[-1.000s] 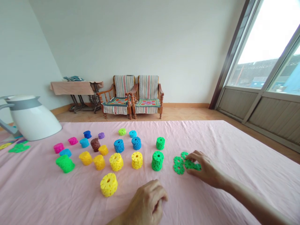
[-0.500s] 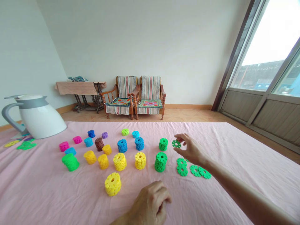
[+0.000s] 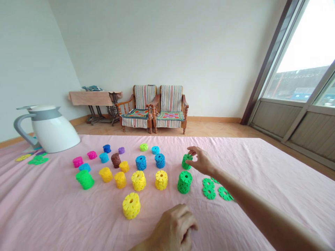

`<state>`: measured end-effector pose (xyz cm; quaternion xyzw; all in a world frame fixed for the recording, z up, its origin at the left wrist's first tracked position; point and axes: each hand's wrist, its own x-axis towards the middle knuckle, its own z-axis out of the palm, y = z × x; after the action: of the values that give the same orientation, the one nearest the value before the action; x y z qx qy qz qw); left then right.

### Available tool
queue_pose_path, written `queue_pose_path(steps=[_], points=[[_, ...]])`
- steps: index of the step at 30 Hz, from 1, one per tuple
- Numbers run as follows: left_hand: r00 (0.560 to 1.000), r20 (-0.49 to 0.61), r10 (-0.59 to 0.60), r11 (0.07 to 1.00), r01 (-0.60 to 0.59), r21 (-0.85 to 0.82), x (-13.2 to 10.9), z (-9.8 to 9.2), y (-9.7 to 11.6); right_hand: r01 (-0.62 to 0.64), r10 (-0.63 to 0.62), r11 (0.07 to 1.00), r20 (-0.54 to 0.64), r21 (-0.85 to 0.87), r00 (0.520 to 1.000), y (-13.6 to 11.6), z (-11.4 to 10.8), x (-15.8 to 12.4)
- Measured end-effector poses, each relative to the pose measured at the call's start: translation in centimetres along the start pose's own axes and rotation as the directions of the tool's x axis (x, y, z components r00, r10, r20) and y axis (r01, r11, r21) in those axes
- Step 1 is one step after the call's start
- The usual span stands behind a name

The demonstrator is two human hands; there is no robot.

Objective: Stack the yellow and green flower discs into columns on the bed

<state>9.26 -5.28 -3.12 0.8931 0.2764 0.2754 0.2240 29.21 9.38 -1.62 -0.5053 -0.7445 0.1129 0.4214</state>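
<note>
My right hand (image 3: 201,159) is at the rear green stack (image 3: 186,164) of notched plastic discs. Its thumb and fingers grip the edges of a green disc (image 3: 187,157) at the top of that stack. Nearer to me stands a taller green stack (image 3: 185,182). Loose green discs (image 3: 209,191) lie flat below my right forearm, which partly covers some of them. My left hand (image 3: 176,225) rests on the cloth at the front with its fingers curled in, and nothing shows in it.
Yellow stacks (image 3: 161,180) and blue stacks (image 3: 159,160) stand left of the green ones. Further left are several smaller stacks, among them a brown stack (image 3: 116,160). A white jug (image 3: 54,132) stands at the far left of the pink tablecloth (image 3: 104,216).
My right hand has carried the green disc left onto the rear green stack. My left hand stays resting on the cloth. The view has turned slightly to the left.
</note>
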Motion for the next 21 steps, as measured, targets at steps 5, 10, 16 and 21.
queue_pose_path(steps=[5,10,16,21], points=[[1.000,-0.020,0.018,1.000,-0.018,-0.008,0.0,-0.2,0.2,-0.012,0.012,1.000,-0.011,0.002,1.000,-0.3,-1.2,-0.3],[1.000,-0.025,-0.001,1.000,0.001,0.000,-0.2,-0.1,0.3,-0.060,0.060,0.998,0.018,0.011,0.998,-1.2,-4.7,-1.9],[0.999,-0.025,-0.036,0.999,0.036,0.003,-0.1,0.0,0.7,-0.032,0.067,0.995,0.389,-0.096,0.919,-2.3,-8.6,-5.9],[1.000,-0.020,-0.022,1.000,0.022,0.009,-0.2,0.1,0.7,0.185,-0.042,0.962,0.562,-0.201,0.826,-1.9,-9.5,-7.2]])
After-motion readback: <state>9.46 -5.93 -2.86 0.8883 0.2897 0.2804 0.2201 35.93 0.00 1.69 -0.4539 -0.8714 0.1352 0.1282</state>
